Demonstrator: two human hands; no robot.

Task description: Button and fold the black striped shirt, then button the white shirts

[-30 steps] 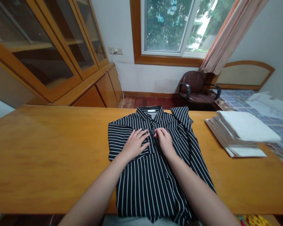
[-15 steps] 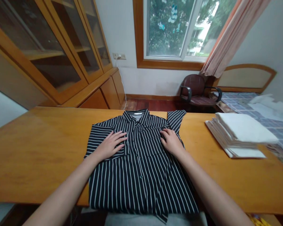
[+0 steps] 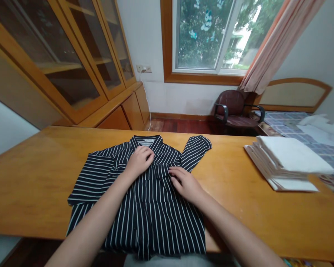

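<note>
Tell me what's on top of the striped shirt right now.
Both hands: left hand by the collar, right hand on the chest. The shirt hides the table beneath it.

Both arms are bare along their whole visible length, with smooth, rounded forearms. The left grip and right grip are bare as well. Just below the near edge of the worktop shows a strip of pale grey clothing — apparently the person's own.
</note>
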